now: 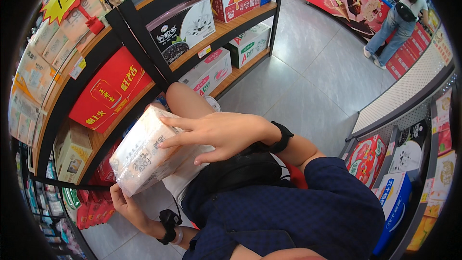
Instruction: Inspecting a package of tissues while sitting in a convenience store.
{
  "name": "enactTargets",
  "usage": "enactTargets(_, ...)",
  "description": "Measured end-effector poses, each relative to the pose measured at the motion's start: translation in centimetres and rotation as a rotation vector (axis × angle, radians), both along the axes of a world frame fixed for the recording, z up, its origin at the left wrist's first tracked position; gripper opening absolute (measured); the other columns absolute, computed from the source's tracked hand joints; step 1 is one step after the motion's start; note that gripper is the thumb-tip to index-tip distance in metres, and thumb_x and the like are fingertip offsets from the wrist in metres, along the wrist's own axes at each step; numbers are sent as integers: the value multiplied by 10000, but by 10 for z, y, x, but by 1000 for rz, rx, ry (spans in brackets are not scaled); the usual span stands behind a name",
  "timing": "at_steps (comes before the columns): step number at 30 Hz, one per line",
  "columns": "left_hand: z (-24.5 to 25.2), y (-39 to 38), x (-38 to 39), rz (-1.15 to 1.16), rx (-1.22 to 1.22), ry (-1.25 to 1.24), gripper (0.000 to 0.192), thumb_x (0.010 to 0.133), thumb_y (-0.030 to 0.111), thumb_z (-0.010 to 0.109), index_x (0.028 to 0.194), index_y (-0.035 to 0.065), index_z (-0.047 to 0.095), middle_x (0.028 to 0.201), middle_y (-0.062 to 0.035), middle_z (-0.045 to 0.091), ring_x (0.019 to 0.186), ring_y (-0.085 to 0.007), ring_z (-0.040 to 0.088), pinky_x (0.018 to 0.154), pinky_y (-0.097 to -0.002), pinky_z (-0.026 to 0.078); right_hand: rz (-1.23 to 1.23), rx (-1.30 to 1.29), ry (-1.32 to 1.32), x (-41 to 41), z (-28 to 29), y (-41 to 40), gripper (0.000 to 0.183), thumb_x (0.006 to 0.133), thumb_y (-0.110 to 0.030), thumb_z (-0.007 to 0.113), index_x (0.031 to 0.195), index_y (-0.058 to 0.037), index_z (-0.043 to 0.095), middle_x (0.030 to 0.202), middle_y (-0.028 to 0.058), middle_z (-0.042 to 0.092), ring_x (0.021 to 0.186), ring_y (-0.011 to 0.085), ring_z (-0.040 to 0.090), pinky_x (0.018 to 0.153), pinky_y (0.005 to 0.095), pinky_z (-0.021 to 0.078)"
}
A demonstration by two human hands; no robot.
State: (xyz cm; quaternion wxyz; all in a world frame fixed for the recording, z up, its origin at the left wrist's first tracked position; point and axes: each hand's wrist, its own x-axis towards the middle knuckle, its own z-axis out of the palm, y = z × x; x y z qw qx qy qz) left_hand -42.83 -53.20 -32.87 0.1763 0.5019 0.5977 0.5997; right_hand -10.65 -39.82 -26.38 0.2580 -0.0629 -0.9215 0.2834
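A plastic-wrapped pack of tissues, white with printed writing, is tilted in front of me above my lap. The fingers of my left hand pinch its lower left corner at the clear film. Spread over the pack's right side is my right hand, its fingertips resting against the wrapping and its thumb held apart. More white packaging shows below the pack, partly hidden by my right hand. Each of my wrists wears a black band.
Close on the left, a shelf rack holds tissue packs and a red drink carton. Boxed drinks fill the shelves ahead. Another rack stands at right. A person stands by a red freezer across the tiled floor.
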Motion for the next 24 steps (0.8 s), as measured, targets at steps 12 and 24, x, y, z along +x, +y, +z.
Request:
enactTargets(12, 6, -21, -17, -180, -12, -168, 340, 998, 257, 425, 1055, -56, 545, 866, -70, 591, 740, -112, 517, 681, -253, 423, 71, 31, 10, -3, -3, 0, 758, 803, -204, 651, 1465, -224, 282, 1502, 286, 132, 1082, 437, 541, 867, 395, 462)
enactTargets(24, 19, -17, 13, -283, -48, -18, 583, 907, 411, 542, 1201, -90, 494, 868, -119, 605, 781, -164, 547, 730, -292, 436, -46, -87, -91, 17, 6, 12, 602, 857, -240, 620, 1409, -186, 386, 1365, 258, 390, 1062, 390, 562, 872, 393, 466)
